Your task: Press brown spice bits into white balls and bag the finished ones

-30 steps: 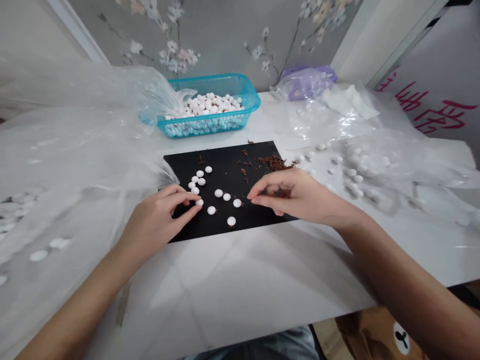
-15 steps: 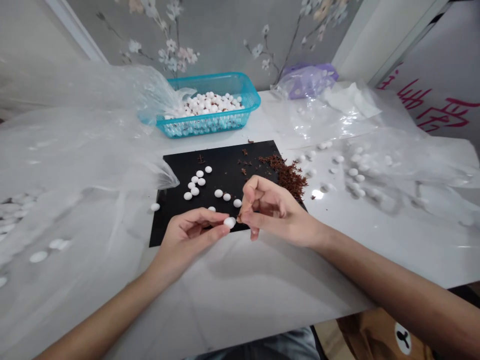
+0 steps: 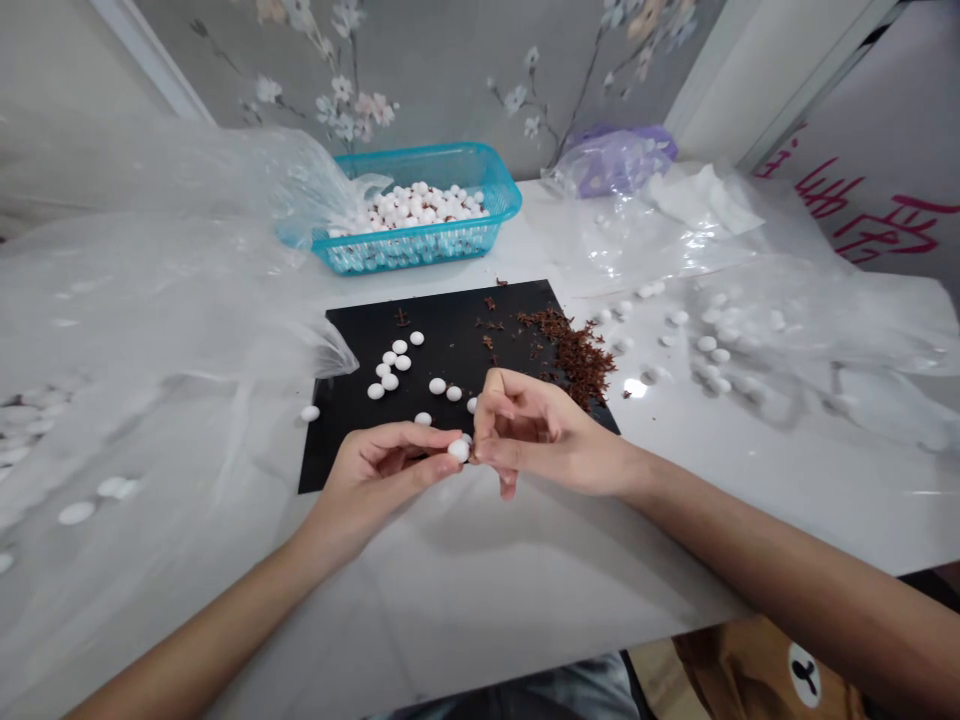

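Note:
Between the thumb and forefinger of my left hand (image 3: 386, 465) is a small white ball (image 3: 458, 450). My right hand (image 3: 536, 430) pinches a tiny brown piece (image 3: 472, 455) against the ball's right side; the fingers mostly hide it. Both hands are over the near edge of a black mat (image 3: 450, 330). Several loose white balls (image 3: 390, 382) lie on the mat left of my right hand. A heap of small brown branched pieces (image 3: 585, 362) covers the mat's right edge, beyond my right hand.
A blue plastic basket (image 3: 412, 250) full of white balls, some with brown bits, stands behind the mat. Clear plastic bags (image 3: 165, 290) spread across the left side. More clear bags (image 3: 810, 310) and scattered white balls lie to the right, with a purple bag (image 3: 626, 160) behind.
My right hand has moved slightly down and left, bringing the brown piece against the white ball. My left hand still holds the ball, nearly in place.

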`<state>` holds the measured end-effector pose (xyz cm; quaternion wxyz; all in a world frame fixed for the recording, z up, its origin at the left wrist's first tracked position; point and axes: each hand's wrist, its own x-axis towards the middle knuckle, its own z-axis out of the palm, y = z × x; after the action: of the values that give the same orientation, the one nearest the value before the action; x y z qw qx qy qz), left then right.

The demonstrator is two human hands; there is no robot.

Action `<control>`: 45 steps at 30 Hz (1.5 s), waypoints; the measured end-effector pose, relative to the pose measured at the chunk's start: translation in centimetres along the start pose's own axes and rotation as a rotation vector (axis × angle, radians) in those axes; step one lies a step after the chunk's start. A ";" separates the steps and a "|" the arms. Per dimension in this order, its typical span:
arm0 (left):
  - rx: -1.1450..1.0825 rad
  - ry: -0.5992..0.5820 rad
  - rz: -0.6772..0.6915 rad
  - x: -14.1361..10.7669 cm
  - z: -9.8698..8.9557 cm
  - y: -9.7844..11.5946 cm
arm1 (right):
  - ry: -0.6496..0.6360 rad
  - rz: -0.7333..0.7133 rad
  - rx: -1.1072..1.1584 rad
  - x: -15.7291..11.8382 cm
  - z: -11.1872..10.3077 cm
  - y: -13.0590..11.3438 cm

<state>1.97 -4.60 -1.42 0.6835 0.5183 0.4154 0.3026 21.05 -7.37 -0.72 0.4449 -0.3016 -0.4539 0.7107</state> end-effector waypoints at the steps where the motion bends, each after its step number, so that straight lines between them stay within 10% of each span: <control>1: 0.000 -0.003 0.006 0.0 0.0 0.0 | 0.001 0.006 0.005 0.0 0.0 0.1; 24: 0.203 0.022 0.073 -0.3 -0.5 0.6 | 0.086 0.097 -0.208 0.2 -0.4 0.1; 28: 0.428 -0.028 0.159 -0.3 -0.5 1.6 | 0.083 0.115 -0.442 -0.2 -1.6 -1.9; 34: 1.036 0.195 0.422 0.9 -2.5 2.6 | 0.409 0.013 -1.160 -0.8 -6.4 -4.2; 45: 1.292 0.206 0.444 1.6 -3.8 1.7 | 0.096 -0.011 -1.457 -0.4 -7.6 -3.8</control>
<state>-0.59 -1.01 -0.66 0.1165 0.8631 0.4592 0.1749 28.88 -4.18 -0.32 0.1541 -0.5496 -0.7932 0.2120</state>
